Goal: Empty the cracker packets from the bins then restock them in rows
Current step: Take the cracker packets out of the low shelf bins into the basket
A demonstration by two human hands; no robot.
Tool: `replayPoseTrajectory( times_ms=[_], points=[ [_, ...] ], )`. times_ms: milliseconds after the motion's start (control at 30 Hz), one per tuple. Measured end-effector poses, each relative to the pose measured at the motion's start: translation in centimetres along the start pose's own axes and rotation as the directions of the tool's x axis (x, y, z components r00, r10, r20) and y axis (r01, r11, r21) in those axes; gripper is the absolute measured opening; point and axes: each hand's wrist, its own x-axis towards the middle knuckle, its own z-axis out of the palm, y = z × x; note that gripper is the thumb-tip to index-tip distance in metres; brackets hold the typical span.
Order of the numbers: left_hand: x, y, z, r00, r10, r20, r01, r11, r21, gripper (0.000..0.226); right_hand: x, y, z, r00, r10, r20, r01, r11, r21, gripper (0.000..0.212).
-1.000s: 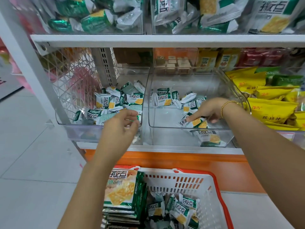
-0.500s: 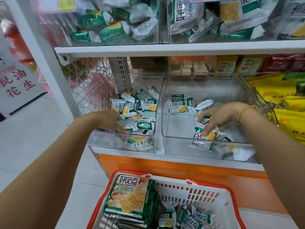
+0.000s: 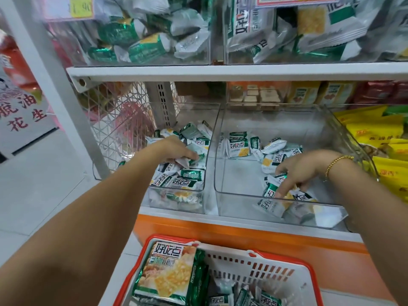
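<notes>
- Nearest, under the shelf's front edge: red-rimmed basket (image 3: 284, 259). A big green-and-white pack (image 3: 167, 274) stands against its left wall, with a few cracker packets (image 3: 268, 300) loose beside it.
- right grip (image 3: 302, 171): in the front right corner of the right bin (image 3: 238, 208), fingers bent down and spread over a small heap. Can't tell if anything is actually clamped or only raked. Gold bracelet (image 3: 337, 162) on the wrist.
- left grip (image 3: 176, 151): mid left bin (image 3: 154, 199), close to its right wall. Fingers and thumb look closed on one white-green packet.
- Packet locations: the left bin has a loose pile from front wall to back, no rows. The right bin floor is mostly bare, with a heap front right and a scatter toward the back.
- Looks: small pillow packs in white film with a green band, dark lettering, a yellow cracker picture and crimped ends.
- Handling, my read: very light, slick film, slightly puffed, contents brittle. Take one across the flat body or pinch a crimped end. Scoop several with a cupped hand and don't squeeze. Expect them to slide off each other.
- Stage, my read: emptying phase, neither bin cleared yet.
- Far: the upper shelf (image 3: 220, 70) carries clear bins full of similar packets. Yellow bags (image 3: 373, 129) sit past the right bin's right wall.
</notes>
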Motion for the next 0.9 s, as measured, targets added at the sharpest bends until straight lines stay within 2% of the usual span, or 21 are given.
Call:
replayPoseTrajectory(
  times_ms=[100,167,267,367,500,600,633,767,833,900],
  points=[
    [0.2,0.4,0.3,0.996,0.004,0.094,0.011,0.988,-0.157,0.043,-0.2,0.3,0.0,0.999,0.019,-0.031,-0.017,0.997,0.078,0.088],
    [0.2,0.6,0.5,0.996,0.014,0.086,0.009,0.965,-0.261,0.047,-0.3,0.6,0.0,0.999,0.029,-0.045,-0.022,0.989,0.144,0.088],
    [0.7,0.4,0.9,0.995,-0.053,0.087,0.074,0.964,-0.257,0.067,-0.5,0.8,0.0,0.998,0.015,-0.058,-0.001,0.973,0.233,0.103],
    [1.2,0.8,1.2,0.983,-0.118,0.142,0.149,0.961,-0.235,0.075,-0.9,0.5,-0.5,0.989,-0.058,-0.14,0.096,0.953,0.287,0.099],
    [1.5,1.4,1.3,0.959,-0.19,0.21,0.23,0.956,-0.182,0.055,-1.4,0.6,-1.2,0.975,-0.126,-0.185,0.18,0.932,0.314,0.112],
    [1.1,1.4,1.2,0.954,-0.221,0.202,0.266,0.934,-0.239,0.048,-2.5,0.2,-1.5,0.971,-0.165,-0.172,0.22,0.898,0.38,0.072],
    [0.9,1.3,1.2,0.955,-0.228,0.189,0.272,0.929,-0.251,0.05,-2.7,0.2,-1.6,0.968,-0.169,-0.184,0.231,0.888,0.398,0.066],
    [1.0,1.0,1.2,0.946,-0.212,0.247,0.291,0.89,-0.351,0.059,-3.0,0.5,-1.9,0.954,-0.181,-0.239,0.261,0.893,0.367,0.083],
    [1.2,0.9,0.9,0.941,-0.204,0.27,0.3,0.873,-0.384,0.061,-3.4,0.4,-1.7,0.943,-0.197,-0.269,0.291,0.882,0.371,0.079],
    [0.4,1.1,0.7,0.954,-0.157,0.257,0.259,0.864,-0.432,0.042,-3.9,0.3,-1.5,0.931,-0.199,-0.306,0.313,0.867,0.388,0.074]
  ],
)
